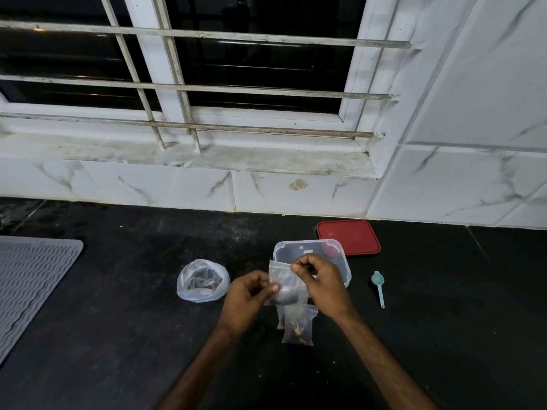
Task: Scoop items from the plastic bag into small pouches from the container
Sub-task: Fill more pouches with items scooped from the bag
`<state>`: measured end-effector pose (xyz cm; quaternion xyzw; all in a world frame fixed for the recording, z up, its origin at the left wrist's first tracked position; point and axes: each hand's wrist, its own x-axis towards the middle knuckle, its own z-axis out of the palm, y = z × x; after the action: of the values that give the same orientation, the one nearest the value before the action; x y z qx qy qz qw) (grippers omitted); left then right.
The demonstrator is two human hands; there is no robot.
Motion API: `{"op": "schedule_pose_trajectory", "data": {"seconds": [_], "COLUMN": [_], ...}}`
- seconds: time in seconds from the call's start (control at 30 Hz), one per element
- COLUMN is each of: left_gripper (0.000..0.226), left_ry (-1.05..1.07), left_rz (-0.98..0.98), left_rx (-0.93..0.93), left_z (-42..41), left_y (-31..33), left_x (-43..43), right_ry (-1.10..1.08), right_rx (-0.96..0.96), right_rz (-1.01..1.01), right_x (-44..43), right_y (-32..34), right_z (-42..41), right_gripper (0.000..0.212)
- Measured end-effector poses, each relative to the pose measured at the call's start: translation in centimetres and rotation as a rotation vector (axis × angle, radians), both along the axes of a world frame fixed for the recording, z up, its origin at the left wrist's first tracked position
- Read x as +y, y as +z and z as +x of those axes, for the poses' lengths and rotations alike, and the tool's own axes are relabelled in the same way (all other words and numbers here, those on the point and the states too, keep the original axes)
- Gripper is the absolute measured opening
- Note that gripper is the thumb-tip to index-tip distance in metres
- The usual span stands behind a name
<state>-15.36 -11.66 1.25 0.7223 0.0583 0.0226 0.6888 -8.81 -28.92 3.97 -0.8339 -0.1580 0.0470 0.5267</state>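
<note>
Both hands hold a small clear pouch (pixel 285 284) above the black counter. My left hand (pixel 248 297) pinches its left edge and my right hand (pixel 321 284) pinches its top rim. Dark items show through its lower part. Right behind the hands stands the clear plastic container (pixel 307 250), partly hidden by them. An open plastic bag (pixel 202 281) holding dark pieces sits to the left. Two filled pouches (pixel 297 324) lie on the counter just below my hands. A small teal scoop (pixel 379 287) rests on the counter to the right.
The container's red lid (pixel 349 236) lies flat behind it, near the tiled wall. A grey ribbed mat (pixel 28 285) covers the counter's left side. The barred window and its sill (pixel 183 155) rise behind the counter.
</note>
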Motion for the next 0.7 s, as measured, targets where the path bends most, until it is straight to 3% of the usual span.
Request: {"op": "schedule_pose_trajectory", "data": {"seconds": [0.13, 0.27, 0.43, 0.53, 0.7], "left_gripper": [0.007, 0.011, 0.01, 0.017, 0.004], "left_ry": [0.015, 0.025, -0.051, 0.013, 0.101], "left_rz": [0.058, 0.102, 0.126, 0.087, 0.128], "left_rx": [0.028, 0.019, 0.013, -0.041, -0.122], "left_z": [-0.2, -0.3, -0.2, 0.0, 0.3], "left_y": [-0.4, -0.5, 0.1, 0.7, 0.4], "left_x": [0.0, 0.8, 0.9, 0.7, 0.8], "right_ry": [-0.017, 0.1, 0.11, 0.112, 0.107], "right_rx": [-0.093, -0.162, -0.144, -0.138, -0.161], "right_rz": [-0.07, -0.158, -0.095, -0.074, -0.043], "right_x": [0.3, 0.6, 1.2, 1.2, 1.2], "right_y": [-0.5, -0.5, -0.2, -0.2, -0.3], "right_z": [0.2, 0.2, -0.1, 0.0, -0.1], "right_gripper": [0.007, 0.01, 0.003, 0.004, 0.006]}}
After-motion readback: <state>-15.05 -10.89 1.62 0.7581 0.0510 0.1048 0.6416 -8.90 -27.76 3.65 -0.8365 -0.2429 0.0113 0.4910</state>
